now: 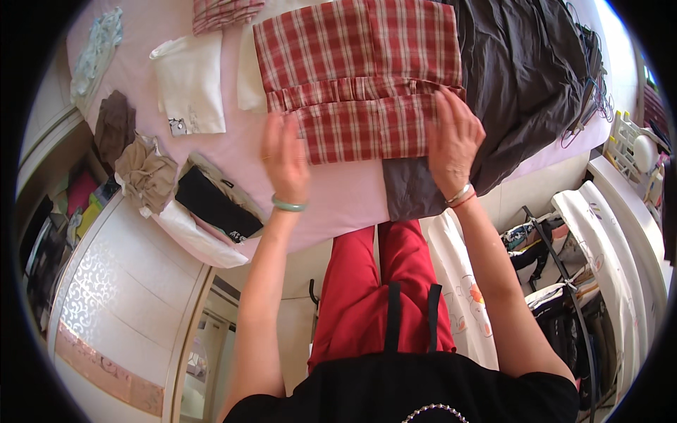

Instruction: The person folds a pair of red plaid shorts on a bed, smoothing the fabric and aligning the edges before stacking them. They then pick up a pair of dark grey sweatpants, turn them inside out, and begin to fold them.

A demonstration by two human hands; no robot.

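A red plaid garment (352, 53) lies spread and folded on the bed, with a gathered band running across its near part. My left hand (285, 158) is beside its near left edge, fingers stretched out and slightly blurred; whether they touch the cloth I cannot tell. At the right edge, my right hand (455, 141) rests with fingers extended and nothing gripped. Under the garment's near right corner, a dark grey cloth (407, 190) hangs toward the bed's edge. A white folded garment (189, 88) lies to the left.
A pink sheet (331, 194) covers the bed. Crumpled dark clothing (525, 84) and thin wire hangers (596, 99) are at the right. Another plaid piece (222, 14) lies at the far side. Brown cloth (146, 173) and a black folded garment (217, 201) sit along the left edge.
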